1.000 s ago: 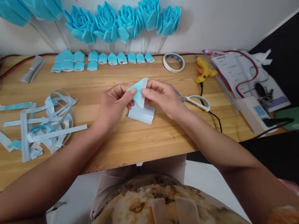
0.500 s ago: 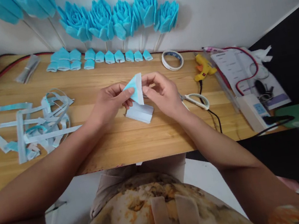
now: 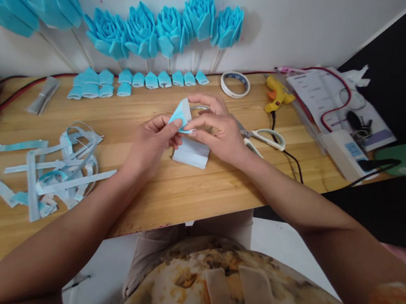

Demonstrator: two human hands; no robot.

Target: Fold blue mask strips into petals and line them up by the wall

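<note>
Between the thumb and fingers of my left hand [image 3: 150, 142] is a folded blue mask-fabric piece [image 3: 182, 109], with a paler strip along its right edge. My right hand [image 3: 221, 131] pinches the lower right corner of that piece between thumb and forefinger, its other fingers curved above. Beneath both hands, a pale folded fabric rectangle [image 3: 191, 156] lies on the wooden table [image 3: 179, 197]. A pair of scissors [image 3: 270, 138] with white handles rests just right of my right hand, its blades partly hidden. Part of a ring-shaped object [image 3: 200, 107] shows behind my right fingers.
Cut fabric strips [image 3: 72, 183] lie in a heap at left. Folded blue petals [image 3: 151, 80] line the back, below blue fabric flowers [image 3: 170, 30] on sticks. A tape roll [image 3: 235, 85], a yellow glue gun [image 3: 277, 93] and a power strip [image 3: 345, 151] are at right.
My right hand has shifted from beside the strip edge to the piece's lower corner and now pinches it. The piece has tilted slightly in my left hand. The view has moved a little.
</note>
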